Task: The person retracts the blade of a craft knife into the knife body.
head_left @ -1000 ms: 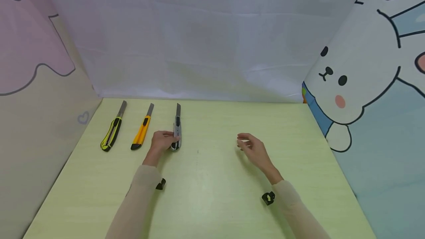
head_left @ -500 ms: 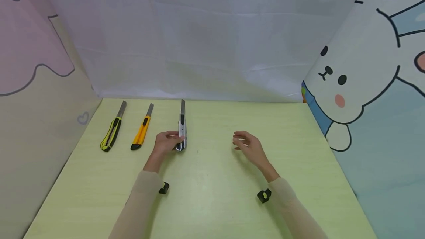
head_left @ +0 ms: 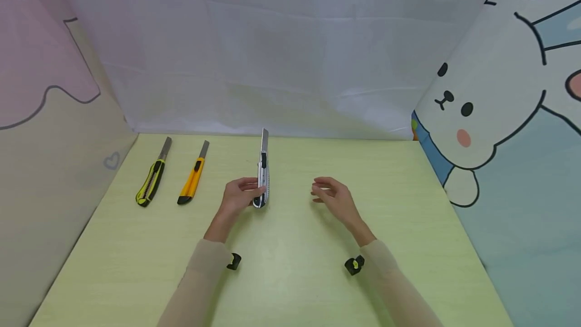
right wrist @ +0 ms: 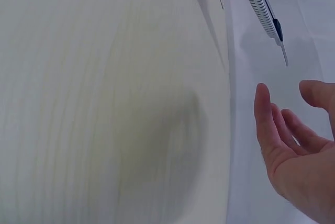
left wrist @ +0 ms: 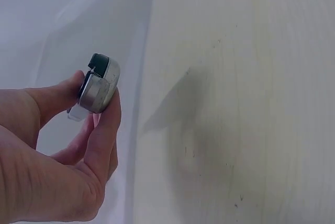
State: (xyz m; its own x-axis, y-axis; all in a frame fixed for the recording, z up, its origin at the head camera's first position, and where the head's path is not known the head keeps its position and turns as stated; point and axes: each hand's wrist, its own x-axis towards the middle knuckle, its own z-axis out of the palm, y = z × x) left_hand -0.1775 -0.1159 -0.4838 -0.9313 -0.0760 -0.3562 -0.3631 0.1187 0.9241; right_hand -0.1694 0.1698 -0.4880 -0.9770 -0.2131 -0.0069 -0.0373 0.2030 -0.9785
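My left hand [head_left: 238, 197] pinches a silver utility knife [head_left: 263, 175] by its lower end, thumb on one side and fingers on the other. The blade is extended and points away from me. In the left wrist view the knife's butt end [left wrist: 99, 85] faces the camera, held above the table with a shadow below. My right hand [head_left: 335, 200] hovers to the right of the knife, fingers loosely bent and holding nothing. In the right wrist view its thumb and fingers [right wrist: 264, 114] are spread apart, with the knife's blade [right wrist: 284, 55] beyond them.
A yellow-orange utility knife [head_left: 192, 179] and a green-black one [head_left: 152, 181] lie at the left of the pale table [head_left: 290, 276], blades extended. A white cloth [head_left: 281, 64] hangs behind the table's far edge. Black wrist cameras [head_left: 354, 265] sit on both wrists.
My left hand has lifted the silver utility knife and carried it right, toward the middle. The right hand has drifted slightly left. The other two knives stay in place.
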